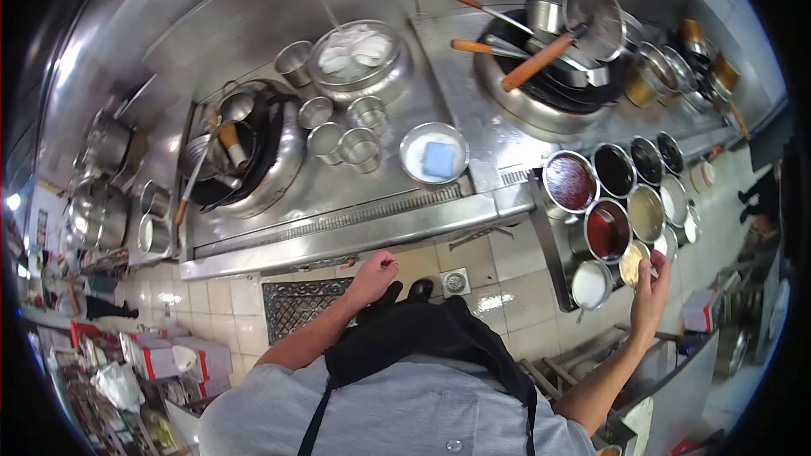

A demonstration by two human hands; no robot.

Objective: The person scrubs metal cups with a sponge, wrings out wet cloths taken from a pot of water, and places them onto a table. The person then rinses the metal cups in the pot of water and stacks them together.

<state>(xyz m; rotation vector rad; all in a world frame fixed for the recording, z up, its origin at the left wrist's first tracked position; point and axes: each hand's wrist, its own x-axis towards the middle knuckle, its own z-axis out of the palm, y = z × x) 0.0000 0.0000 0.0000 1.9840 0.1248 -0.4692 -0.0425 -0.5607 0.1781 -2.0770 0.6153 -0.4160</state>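
Observation:
My left hand [374,278] hangs in front of the stove's front edge, fingers loosely curled, with nothing visible in it. My right hand [652,285] reaches to the rack of seasoning pots on the right, its fingers drawn together at the rim of a pot of pale yellow contents [630,268]. Whatever those fingers hold, if anything, is too small to make out. Beside that pot are a pot of white contents [590,285] and a pot of red sauce [605,228]. Behind them stand a pot of dark red sauce [569,182] and a pot of yellowish liquid [646,214].
On the steel counter sits a bowl with a blue sponge [438,159], near several steel cups [359,149] and a large pot of white contents [356,52] under a tap. Woks with ladles and strainers stand on the left burner [245,152] and right burner [541,110]. A floor mat [300,304] lies below.

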